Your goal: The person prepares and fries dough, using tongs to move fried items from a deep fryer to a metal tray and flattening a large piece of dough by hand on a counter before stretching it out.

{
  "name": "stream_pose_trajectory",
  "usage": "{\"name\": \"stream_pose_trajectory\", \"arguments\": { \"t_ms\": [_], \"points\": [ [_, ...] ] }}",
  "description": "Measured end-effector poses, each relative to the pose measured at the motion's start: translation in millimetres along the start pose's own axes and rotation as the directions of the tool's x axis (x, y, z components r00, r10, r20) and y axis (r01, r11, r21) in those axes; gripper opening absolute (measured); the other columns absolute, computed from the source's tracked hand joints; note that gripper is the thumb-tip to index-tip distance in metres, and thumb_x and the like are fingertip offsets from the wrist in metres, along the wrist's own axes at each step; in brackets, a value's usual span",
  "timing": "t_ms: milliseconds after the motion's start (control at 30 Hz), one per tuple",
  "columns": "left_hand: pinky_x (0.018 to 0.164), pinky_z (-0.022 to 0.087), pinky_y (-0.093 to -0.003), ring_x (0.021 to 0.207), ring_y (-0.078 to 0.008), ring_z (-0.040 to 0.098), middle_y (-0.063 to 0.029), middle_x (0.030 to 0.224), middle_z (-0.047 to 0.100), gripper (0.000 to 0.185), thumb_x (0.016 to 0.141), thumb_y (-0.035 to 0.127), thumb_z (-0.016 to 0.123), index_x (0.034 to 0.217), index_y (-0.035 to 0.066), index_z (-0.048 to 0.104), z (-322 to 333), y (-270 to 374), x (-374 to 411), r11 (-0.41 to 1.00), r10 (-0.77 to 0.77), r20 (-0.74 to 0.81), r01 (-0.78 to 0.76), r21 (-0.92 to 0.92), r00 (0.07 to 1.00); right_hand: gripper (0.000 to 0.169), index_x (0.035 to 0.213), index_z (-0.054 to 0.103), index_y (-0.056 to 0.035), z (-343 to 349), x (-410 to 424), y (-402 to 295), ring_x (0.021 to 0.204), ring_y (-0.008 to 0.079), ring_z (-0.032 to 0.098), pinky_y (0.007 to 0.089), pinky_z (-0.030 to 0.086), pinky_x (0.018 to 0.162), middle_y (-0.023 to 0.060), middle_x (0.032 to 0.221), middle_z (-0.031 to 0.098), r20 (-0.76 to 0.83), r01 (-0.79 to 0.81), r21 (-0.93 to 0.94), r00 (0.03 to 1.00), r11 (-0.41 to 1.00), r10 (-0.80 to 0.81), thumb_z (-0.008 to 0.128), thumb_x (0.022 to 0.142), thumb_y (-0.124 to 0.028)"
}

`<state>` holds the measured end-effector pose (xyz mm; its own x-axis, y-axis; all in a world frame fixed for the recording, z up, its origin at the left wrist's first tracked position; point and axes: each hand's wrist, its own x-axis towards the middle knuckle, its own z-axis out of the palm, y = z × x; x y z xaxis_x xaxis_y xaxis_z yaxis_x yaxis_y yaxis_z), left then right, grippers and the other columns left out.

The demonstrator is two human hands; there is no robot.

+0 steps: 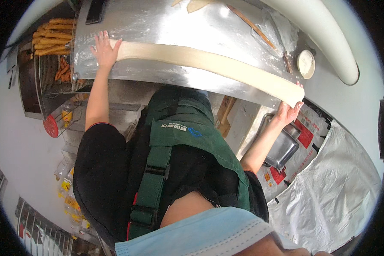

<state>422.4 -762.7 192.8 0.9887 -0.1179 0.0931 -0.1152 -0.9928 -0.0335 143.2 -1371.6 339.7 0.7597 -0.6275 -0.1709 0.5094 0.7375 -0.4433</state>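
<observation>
A long, flat strip of pale dough [192, 60] stretches across the floured metal worktop [140, 28]. At its left end my left hand [105, 52] lies flat with fingers spread, its thumb side against the dough's end. My right hand [289, 110] holds the dough's right end at the worktop's front right edge, with the thumb and fingers on either side of it. Beyond the strip, a thin wooden rolling pin [251, 27] lies beside crumpled clear plastic. Another piece of dough [196, 4] is at the far edge.
Fried dough sticks [54, 36] fill a wire rack at the left. A dark flat object [95, 11] lies at the worktop's far left. A bowl of white contents [306, 64] stands at the right, near a white pipe [329, 35]. Metal pans [280, 147] sit below my right forearm.
</observation>
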Motion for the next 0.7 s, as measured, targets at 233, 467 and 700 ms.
{"name": "stream_pose_trajectory", "arguments": {
  "t_ms": [233, 467, 700],
  "points": [
    [0.107, 0.01, -0.0664, 0.143, -0.034, 0.015, -0.0137, 0.155, 0.019, 0.085, 0.086, 0.069, 0.041, 0.149, 0.016, 0.022, -3.9, 1.7, 2.2, 0.981, -0.053, 0.051, 0.042, 0.188, 0.997, 0.075, 0.137, 0.04, -0.0007, -71.3, 23.1, -24.8, 0.135, 0.0372, 0.033, 0.0552, 0.024, 0.113, 0.0222, 0.143, 0.037, 0.07, 0.024, -0.033, 0.997, 0.999, -0.022, 0.076, 0.072, -0.009],
    [0.111, 0.004, -0.0603, 0.144, -0.0325, 0.01, -0.0184, 0.153, 0.02, 0.078, 0.09, 0.065, 0.037, 0.146, 0.011, 0.031, -63.0, 98.6, -21.4, 0.969, 0.071, -0.383, -0.155, -0.192, 0.921, 0.084, 0.14, 0.037, -0.0042, -58.3, 17.0, 30.7, 0.134, 0.0389, 0.032, 0.0565, 0.026, 0.112, 0.0194, 0.144, 0.037, -0.074, -0.076, 0.071, 0.994, 0.995, 0.081, 0.077, 0.073, -0.034],
    [0.109, 0.032, -0.0439, 0.131, -0.0367, 0.04, -0.02, 0.146, 0.035, 0.096, 0.084, 0.073, 0.035, 0.142, -0.005, 0.031, -72.5, 386.4, -171.4, -0.307, 0.934, 0.133, 0.936, -0.175, 0.331, 0.078, 0.145, 0.03, -0.0122, 12.2, 0.5, 6.6, 0.138, 0.0402, 0.024, 0.0559, 0.022, 0.113, 0.0133, 0.148, 0.032, -0.002, -0.196, 0.035, 0.98, 0.98, 0.197, 0.068, 0.082, -0.038]
  ]
}}
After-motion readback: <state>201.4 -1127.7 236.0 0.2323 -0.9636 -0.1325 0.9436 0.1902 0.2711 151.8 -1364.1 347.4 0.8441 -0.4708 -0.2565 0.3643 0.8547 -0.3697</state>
